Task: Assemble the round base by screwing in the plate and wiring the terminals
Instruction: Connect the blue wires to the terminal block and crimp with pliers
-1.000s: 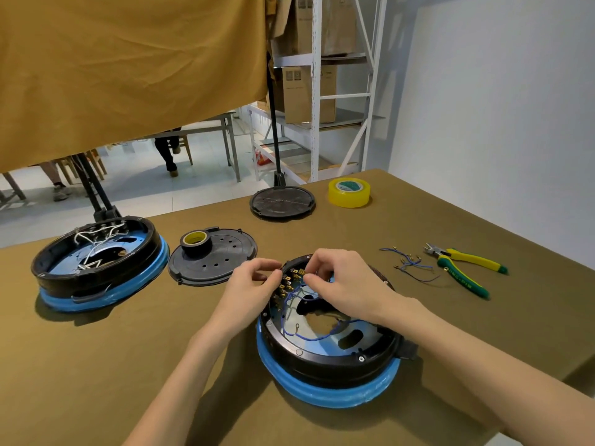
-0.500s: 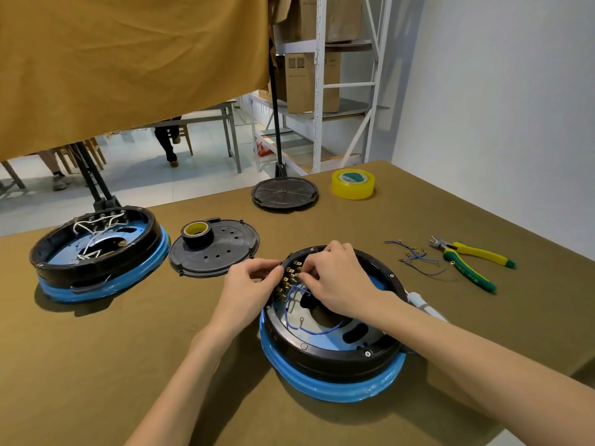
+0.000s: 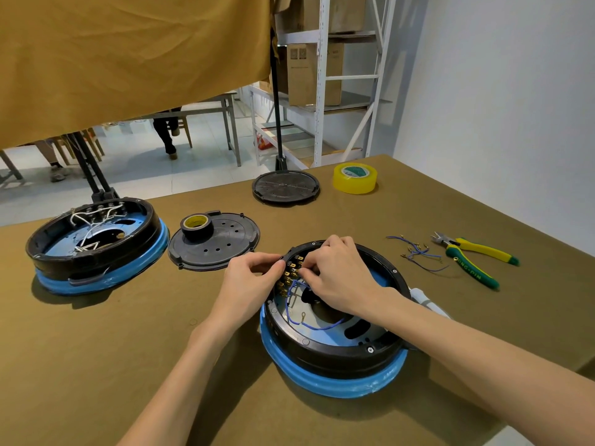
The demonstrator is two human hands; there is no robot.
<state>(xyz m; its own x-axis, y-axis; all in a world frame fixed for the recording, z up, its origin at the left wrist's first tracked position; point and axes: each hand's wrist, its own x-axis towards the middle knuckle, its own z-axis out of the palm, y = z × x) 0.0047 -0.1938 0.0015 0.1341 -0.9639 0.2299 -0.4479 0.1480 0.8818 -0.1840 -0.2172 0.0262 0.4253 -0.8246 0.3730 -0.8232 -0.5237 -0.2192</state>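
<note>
Now both hands work the round base point(image 3: 335, 355): left hand point(image 3: 249, 278) pinches its rim, right hand point(image 3: 341, 278) pinches a blue wire point(image 3: 317, 326).

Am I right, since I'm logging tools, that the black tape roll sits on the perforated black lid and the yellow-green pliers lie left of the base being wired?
Not quite. The head view shows the pliers right of the base being wired, beside loose blue wires. The black tape roll does sit on the perforated black lid.
</note>
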